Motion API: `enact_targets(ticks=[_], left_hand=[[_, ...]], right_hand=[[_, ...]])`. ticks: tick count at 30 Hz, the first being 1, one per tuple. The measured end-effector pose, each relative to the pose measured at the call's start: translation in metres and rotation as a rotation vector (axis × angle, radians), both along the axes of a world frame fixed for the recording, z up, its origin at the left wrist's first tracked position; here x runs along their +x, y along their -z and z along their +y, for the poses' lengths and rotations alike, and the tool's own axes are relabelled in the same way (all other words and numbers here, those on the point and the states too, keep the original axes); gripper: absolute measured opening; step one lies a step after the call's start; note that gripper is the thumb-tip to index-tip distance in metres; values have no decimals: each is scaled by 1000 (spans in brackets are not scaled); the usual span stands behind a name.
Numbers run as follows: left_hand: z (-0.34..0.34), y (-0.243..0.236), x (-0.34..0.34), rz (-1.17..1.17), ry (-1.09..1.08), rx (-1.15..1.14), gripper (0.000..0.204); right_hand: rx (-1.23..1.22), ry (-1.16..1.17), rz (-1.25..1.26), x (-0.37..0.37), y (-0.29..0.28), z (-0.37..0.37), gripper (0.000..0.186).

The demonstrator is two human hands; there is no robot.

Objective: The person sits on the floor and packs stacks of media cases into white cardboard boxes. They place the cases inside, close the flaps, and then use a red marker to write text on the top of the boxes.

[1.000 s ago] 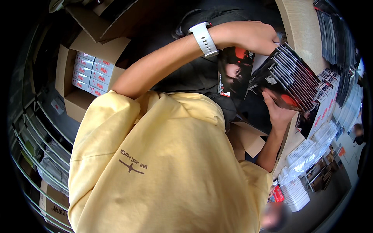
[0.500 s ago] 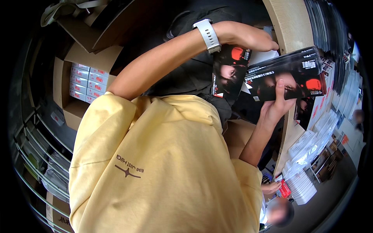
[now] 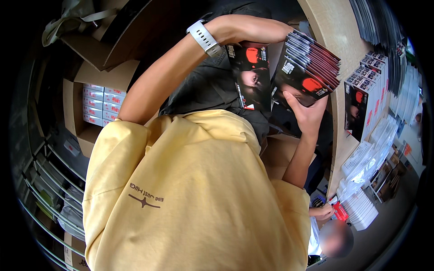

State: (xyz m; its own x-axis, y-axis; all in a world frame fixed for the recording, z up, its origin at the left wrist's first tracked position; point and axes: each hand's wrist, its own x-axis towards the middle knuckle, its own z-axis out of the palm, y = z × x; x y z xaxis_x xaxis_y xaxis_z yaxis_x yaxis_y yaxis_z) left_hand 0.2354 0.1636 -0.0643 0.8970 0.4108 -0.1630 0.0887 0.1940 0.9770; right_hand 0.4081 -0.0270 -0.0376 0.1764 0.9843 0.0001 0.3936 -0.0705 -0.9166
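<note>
My right hand grips a fanned stack of flat black printed cartons, each with a red patch, the thumb pressed across the front one. My left forearm, with a pale watch, reaches over from the left and ends at the stack's upper edge. The left hand itself is hidden behind the stack, so its fingers cannot be seen. Just left of the stack, a similar black printed carton stands over my dark trousers. What supports it is not visible.
On the wooden table at right stand black-fronted boxes, dark flat sheets and clear plastic trays. An open cardboard box at left holds white cartons. Lower right, a co-worker's hand is near a red packet.
The stack has turned steeper and fanned out so several carton edges show. My right hand turned with it and moved slightly left. My left forearm moved left and up; its hand went behind the stack.
</note>
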Motion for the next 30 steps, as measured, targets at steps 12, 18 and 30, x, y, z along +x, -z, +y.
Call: enact_targets(ticks=[12,18,30], left_hand=[[8,-12,-20,-13,-4,-114,58],[-15,-8,-50,-19,-99,75,52],[-55,-12,-89,12,-278,148,49]], right_hand=[[-185,27,-214,-5,-26,9,65],[-222,-30,-312,-25,-42,20,67],[-165,-303,-681,-66,-44,29,76]])
